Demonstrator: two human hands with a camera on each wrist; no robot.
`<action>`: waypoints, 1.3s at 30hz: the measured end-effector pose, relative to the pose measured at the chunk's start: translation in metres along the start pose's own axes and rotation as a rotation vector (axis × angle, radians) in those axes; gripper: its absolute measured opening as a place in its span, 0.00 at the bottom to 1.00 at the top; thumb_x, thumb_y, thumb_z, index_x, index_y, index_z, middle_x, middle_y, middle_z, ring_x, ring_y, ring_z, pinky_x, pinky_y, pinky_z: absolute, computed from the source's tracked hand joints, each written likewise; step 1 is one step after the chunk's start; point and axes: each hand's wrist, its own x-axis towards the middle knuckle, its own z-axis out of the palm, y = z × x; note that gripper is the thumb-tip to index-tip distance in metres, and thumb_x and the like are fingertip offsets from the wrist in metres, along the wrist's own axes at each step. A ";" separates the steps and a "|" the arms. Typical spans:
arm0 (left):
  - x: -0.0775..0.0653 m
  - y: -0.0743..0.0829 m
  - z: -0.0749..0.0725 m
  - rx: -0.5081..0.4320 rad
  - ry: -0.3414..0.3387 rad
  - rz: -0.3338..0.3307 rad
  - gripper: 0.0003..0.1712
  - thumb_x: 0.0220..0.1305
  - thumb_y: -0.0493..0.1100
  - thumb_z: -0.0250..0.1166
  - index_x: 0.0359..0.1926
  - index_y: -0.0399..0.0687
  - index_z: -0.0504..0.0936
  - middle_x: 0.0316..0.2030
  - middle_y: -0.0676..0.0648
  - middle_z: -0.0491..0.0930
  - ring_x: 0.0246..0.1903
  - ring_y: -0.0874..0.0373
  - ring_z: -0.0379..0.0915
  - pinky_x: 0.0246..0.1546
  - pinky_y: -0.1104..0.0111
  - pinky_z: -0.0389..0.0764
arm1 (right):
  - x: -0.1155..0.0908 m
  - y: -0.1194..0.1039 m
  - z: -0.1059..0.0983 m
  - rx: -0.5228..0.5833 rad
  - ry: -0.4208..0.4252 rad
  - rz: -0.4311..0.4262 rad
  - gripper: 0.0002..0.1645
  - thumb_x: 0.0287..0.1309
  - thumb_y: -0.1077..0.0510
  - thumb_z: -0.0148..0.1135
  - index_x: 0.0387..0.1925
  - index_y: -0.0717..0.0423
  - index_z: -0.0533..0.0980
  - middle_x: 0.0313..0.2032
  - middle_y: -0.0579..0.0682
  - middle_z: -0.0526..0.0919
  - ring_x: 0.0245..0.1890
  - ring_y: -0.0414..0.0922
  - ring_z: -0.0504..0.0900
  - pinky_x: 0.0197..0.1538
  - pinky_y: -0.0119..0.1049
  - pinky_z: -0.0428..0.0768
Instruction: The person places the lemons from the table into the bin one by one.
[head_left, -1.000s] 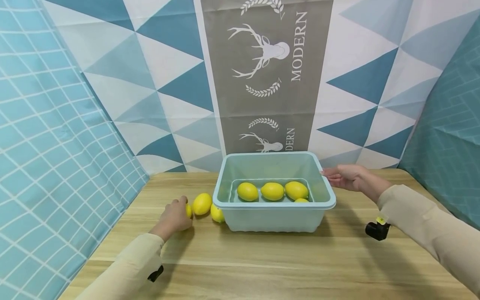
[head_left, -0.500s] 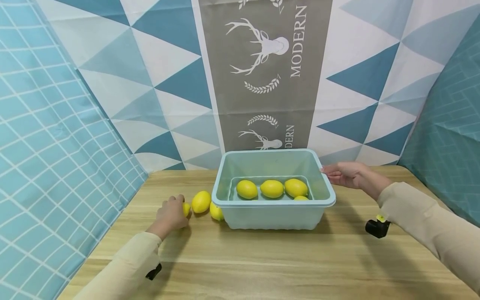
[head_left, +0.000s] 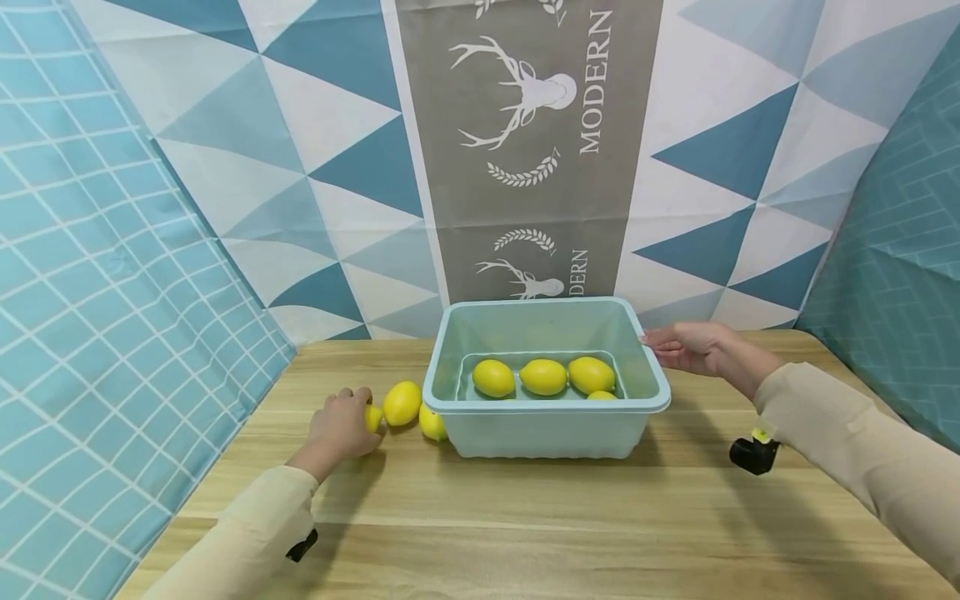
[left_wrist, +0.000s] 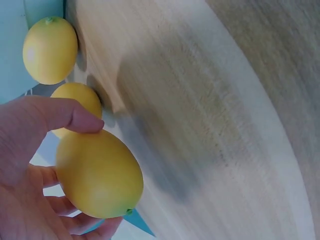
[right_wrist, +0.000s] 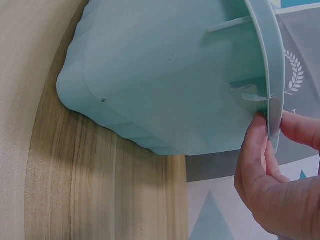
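Observation:
On the left side of the table, my left hand [head_left: 341,427] grips a lemon [left_wrist: 100,175]; the left wrist view shows the thumb on one side and the fingers curled beneath it. Two more lemons lie just right of that hand: one whole lemon [head_left: 402,403] and a second lemon [head_left: 432,423] against the bin, partly hidden by it. The pale blue plastic bin [head_left: 547,433] stands at the back middle with several lemons [head_left: 543,377] inside. My right hand [right_wrist: 280,185] pinches the bin's right rim [right_wrist: 274,75] between thumb and fingers.
The wooden table [head_left: 480,533] carries all of this. A patterned cloth wall [head_left: 540,167] rises right behind the bin. Tiled-print cloth [head_left: 112,292] closes the left side, and a teal cloth [head_left: 900,267] the right. A black wrist camera [head_left: 753,455] hangs under the right sleeve.
The head view has tilted slightly. My left hand has shifted a little to the left with the lemon in its grip. The right hand stays at the bin's rim.

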 end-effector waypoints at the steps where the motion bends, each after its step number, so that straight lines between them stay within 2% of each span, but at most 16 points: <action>1: 0.000 0.000 -0.001 0.009 0.006 0.006 0.31 0.50 0.50 0.68 0.52 0.38 0.73 0.43 0.35 0.75 0.38 0.43 0.71 0.30 0.54 0.78 | 0.000 0.000 0.000 0.001 0.000 0.001 0.23 0.60 0.63 0.61 0.55 0.59 0.66 0.32 0.42 0.81 0.34 0.35 0.82 0.46 0.26 0.83; 7: 0.000 0.001 -0.004 0.035 0.052 0.038 0.29 0.50 0.52 0.67 0.50 0.39 0.73 0.40 0.37 0.75 0.35 0.45 0.69 0.26 0.57 0.75 | 0.001 0.001 -0.001 0.009 0.000 0.009 0.22 0.60 0.62 0.62 0.54 0.58 0.66 0.32 0.42 0.81 0.34 0.35 0.82 0.47 0.26 0.83; 16: 0.001 0.001 -0.009 0.101 0.153 0.117 0.33 0.44 0.52 0.68 0.51 0.41 0.73 0.42 0.37 0.75 0.39 0.44 0.70 0.33 0.52 0.76 | 0.001 0.000 -0.002 -0.013 -0.002 0.005 0.30 0.61 0.62 0.61 0.62 0.60 0.63 0.33 0.42 0.81 0.35 0.35 0.81 0.47 0.26 0.83; 25: 0.000 0.004 -0.015 0.130 0.198 0.128 0.33 0.45 0.51 0.70 0.52 0.40 0.74 0.43 0.37 0.75 0.41 0.42 0.70 0.38 0.49 0.76 | 0.003 0.001 -0.002 -0.004 -0.003 0.001 0.21 0.60 0.62 0.62 0.54 0.59 0.67 0.32 0.42 0.81 0.34 0.35 0.81 0.46 0.26 0.83; 31: -0.002 0.005 -0.018 0.165 0.222 0.147 0.35 0.44 0.52 0.71 0.52 0.40 0.73 0.41 0.38 0.75 0.40 0.43 0.69 0.37 0.50 0.75 | 0.001 0.001 -0.001 -0.001 0.003 0.009 0.23 0.60 0.62 0.62 0.55 0.59 0.66 0.33 0.42 0.80 0.35 0.35 0.81 0.47 0.25 0.83; 39: -0.003 0.006 -0.025 0.148 0.258 0.173 0.31 0.45 0.48 0.69 0.50 0.40 0.73 0.41 0.38 0.74 0.39 0.44 0.69 0.35 0.51 0.73 | -0.001 -0.001 0.001 -0.001 0.013 -0.002 0.21 0.60 0.63 0.61 0.54 0.59 0.67 0.32 0.42 0.81 0.34 0.35 0.82 0.46 0.25 0.83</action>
